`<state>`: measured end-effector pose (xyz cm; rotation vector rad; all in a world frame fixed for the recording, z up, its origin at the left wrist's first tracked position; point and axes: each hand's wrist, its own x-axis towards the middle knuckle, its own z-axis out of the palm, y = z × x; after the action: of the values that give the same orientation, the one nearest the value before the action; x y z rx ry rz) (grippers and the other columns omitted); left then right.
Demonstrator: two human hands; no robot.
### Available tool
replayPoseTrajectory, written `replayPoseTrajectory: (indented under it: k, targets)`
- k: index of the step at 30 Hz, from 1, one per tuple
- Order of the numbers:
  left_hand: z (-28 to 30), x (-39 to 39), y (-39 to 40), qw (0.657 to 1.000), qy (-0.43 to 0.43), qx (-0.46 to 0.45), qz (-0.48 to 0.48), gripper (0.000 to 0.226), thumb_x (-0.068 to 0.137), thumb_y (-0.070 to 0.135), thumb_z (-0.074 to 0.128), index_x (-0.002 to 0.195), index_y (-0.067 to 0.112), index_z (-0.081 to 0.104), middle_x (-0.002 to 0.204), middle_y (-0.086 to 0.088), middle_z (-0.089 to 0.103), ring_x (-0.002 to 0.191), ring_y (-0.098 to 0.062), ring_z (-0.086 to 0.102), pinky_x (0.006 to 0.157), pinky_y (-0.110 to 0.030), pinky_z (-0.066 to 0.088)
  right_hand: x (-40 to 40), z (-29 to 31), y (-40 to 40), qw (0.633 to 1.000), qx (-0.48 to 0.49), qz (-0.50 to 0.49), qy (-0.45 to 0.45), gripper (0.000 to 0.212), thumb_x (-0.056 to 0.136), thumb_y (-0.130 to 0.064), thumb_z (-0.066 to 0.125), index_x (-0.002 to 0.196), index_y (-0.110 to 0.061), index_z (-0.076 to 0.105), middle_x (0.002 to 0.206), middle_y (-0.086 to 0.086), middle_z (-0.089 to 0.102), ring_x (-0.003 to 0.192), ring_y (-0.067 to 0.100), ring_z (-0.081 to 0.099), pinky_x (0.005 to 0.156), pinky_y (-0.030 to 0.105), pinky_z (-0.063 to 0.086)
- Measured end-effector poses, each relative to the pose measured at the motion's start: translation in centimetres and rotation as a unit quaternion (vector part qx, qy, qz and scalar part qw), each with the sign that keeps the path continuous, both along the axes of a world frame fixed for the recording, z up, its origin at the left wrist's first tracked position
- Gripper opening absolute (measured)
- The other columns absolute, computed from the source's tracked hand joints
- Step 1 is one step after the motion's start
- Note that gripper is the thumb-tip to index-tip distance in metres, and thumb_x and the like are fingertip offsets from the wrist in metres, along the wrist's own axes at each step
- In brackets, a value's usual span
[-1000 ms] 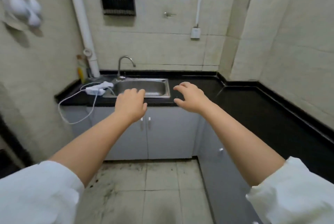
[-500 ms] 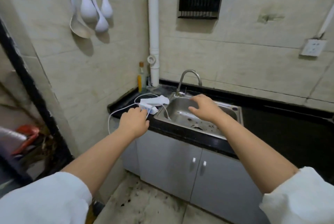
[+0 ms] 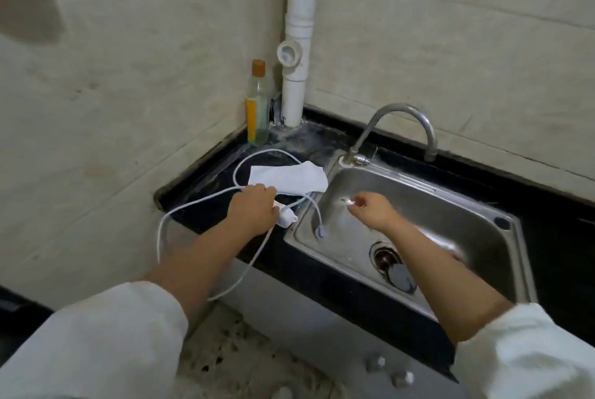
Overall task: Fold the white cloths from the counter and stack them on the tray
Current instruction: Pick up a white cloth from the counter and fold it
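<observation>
White cloth [image 3: 288, 177] lies flat near the tabletop's [image 3: 206, 186] back left corner, just beside the sink's [image 3: 512, 257] left rim, with a white cable [image 3: 193, 202] looped around and under it; it looks thin, light and limp, likely to sag unless pinched at a corner or near edge. Left hand [image 3: 252, 216] rests curled over a white plug [image 3: 286, 217] at the cloth's near edge, fingers seemingly closed on it; right hand [image 3: 373, 211] hovers over the basin, fingers loosely bent, blurred, apparently empty; no tray is in view.
</observation>
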<state>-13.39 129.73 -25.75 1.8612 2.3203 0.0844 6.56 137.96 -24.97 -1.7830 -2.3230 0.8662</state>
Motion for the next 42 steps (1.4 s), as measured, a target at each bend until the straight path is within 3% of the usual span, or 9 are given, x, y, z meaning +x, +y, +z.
replayPoseTrajectory:
  k: [11,16,20,23,26,31,36,39,42]
  targets:
    - [-7.2,-3.6,8.1,0.996,-0.088,-0.019,0.007,0.035,0.095,0.023,0.043,0.126,0.008,0.050,0.129,-0.010,0.052,0.119,-0.025,0.048,0.096,-0.035,0.040,-8.7,-10.8,13.0,0.948,-0.136,-0.232,0.168,0.056,0.089,-0.023,0.056,0.135,0.000,0.036,0.140,0.019,0.043,0.124,0.036,0.045,0.104,0.043,0.041]
    - [-8.0,-4.6,9.2,0.994,-0.103,-0.020,0.012,0.035,0.095,0.022,0.044,0.127,0.009,0.050,0.129,-0.008,0.052,0.119,-0.023,0.047,0.098,-0.034,0.040,-9.7,-13.0,15.1,0.925,-0.122,-0.294,0.207,0.030,0.085,-0.007,0.057,0.113,0.003,0.058,0.116,0.023,0.061,0.104,0.034,0.057,0.087,0.037,0.046]
    - [-7.5,-5.2,10.5,0.991,-0.126,-0.025,0.023,0.039,0.095,0.019,0.044,0.132,0.008,0.046,0.134,-0.010,0.049,0.123,-0.025,0.044,0.101,-0.034,0.038,-8.4,-11.3,15.1,0.951,-0.036,-0.199,0.232,0.006,0.089,-0.006,0.052,0.088,-0.008,0.057,0.086,0.013,0.053,0.082,0.024,0.049,0.072,0.026,0.035]
    - [-6.4,-4.2,12.4,0.986,-0.165,-0.002,0.013,0.041,0.096,0.019,0.044,0.135,0.008,0.043,0.138,-0.011,0.047,0.127,-0.025,0.041,0.106,-0.033,0.034,-5.4,-8.7,14.0,0.971,0.064,-0.065,0.220,0.015,0.090,-0.005,0.052,0.100,-0.002,0.063,0.085,0.010,0.055,0.079,0.019,0.049,0.060,0.006,0.037]
    - [-4.3,-1.2,15.2,0.973,-0.222,0.033,-0.047,0.044,0.096,0.017,0.045,0.139,0.009,0.038,0.142,-0.010,0.044,0.131,-0.024,0.039,0.108,-0.027,0.026,-1.2,-5.0,12.6,0.978,0.112,0.049,0.168,0.019,0.089,-0.007,0.054,0.099,0.003,0.067,0.087,0.008,0.063,0.077,0.015,0.055,0.068,-0.002,0.037]
    - [-0.1,8.6,18.7,0.907,-0.355,0.029,-0.225,0.052,0.088,-0.002,0.052,0.137,0.008,0.040,0.141,-0.010,0.045,0.132,-0.022,0.039,0.104,-0.019,0.028,8.1,0.9,9.4,0.985,0.116,0.109,0.073,0.026,0.082,-0.015,0.054,0.093,0.002,0.071,0.083,0.016,0.072,0.086,0.011,0.053,0.073,-0.003,0.034]
    - [2.4,21.4,18.8,0.805,-0.463,-0.025,-0.370,0.016,0.081,0.009,0.057,0.093,0.007,0.068,0.078,0.008,0.062,0.069,0.015,0.056,0.067,0.000,0.039,19.7,5.2,3.3,0.983,0.172,-0.044,0.046,0.016,0.087,-0.006,0.057,0.093,0.001,0.070,0.081,0.003,0.065,0.075,0.003,0.053,0.068,-0.001,0.036]
    - [4.3,30.2,16.3,0.774,-0.443,-0.060,-0.449,0.011,0.084,0.019,0.058,0.076,0.015,0.064,0.068,0.009,0.055,0.059,0.009,0.050,0.062,-0.013,0.038,27.3,6.7,-2.2,0.969,0.175,-0.172,0.026,0.017,0.089,-0.008,0.056,0.095,-0.001,0.069,0.089,0.010,0.069,0.080,0.014,0.058,0.066,0.007,0.037]
    - [5.9,38.9,12.6,0.739,-0.404,-0.044,-0.537,0.016,0.091,0.014,0.054,0.082,0.012,0.067,0.070,0.010,0.054,0.062,0.008,0.050,0.060,-0.007,0.035,33.9,7.4,-7.8,0.953,0.161,-0.256,-0.010,0.019,0.090,-0.012,0.053,0.096,-0.002,0.068,0.088,0.013,0.068,0.077,0.015,0.054,0.060,0.018,0.034]
